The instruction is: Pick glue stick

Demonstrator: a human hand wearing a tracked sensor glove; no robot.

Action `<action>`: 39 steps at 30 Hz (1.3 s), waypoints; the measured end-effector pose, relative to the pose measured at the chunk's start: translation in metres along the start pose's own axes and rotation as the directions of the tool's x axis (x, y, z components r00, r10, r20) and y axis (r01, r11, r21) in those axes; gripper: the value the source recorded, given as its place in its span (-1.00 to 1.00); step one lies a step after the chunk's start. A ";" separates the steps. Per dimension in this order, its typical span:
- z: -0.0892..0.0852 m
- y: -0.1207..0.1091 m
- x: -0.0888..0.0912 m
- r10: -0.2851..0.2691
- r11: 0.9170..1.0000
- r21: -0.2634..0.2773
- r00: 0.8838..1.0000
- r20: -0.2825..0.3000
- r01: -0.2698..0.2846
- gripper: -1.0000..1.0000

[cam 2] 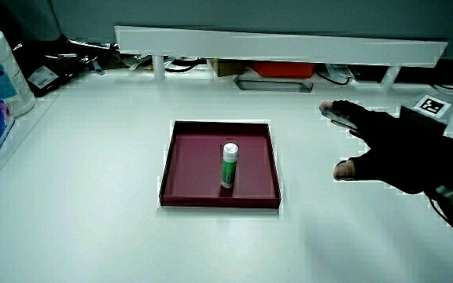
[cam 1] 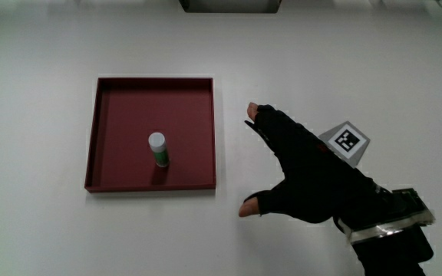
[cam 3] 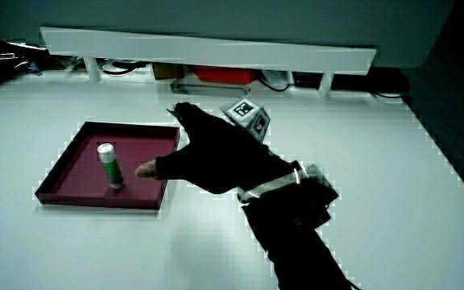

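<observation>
So the glue stick point(cam 1: 158, 149) is standing upright inside the dark red tray point(cam 1: 107, 102) on the white bench point(cam 1: 37, 230), a bit nearer the person than the tray's middle. The hand point(cam 1: 305, 172) hovers beside the tray, at its 3 o'clock, fingers spread and holding nothing.

A dark red tray point(cam 1: 98, 138) lay on the white table point(cam 1: 29, 92), and a glue stick point(cam 1: 158, 149) with a white cap and green body stood upright near its middle, touching none of the walls. The hand point(cam 1: 305, 180) hovered over bare table just beside the tray, apart from it, its fingers point(cam 1: 253, 113) and thumb spread and holding nothing. A patterned cube point(cam 1: 345, 142) sat on the back of the glove.
</observation>
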 end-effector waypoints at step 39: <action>-0.089 0.141 0.057 -0.037 0.997 -0.072 0.975 -0.219 0.022 0.00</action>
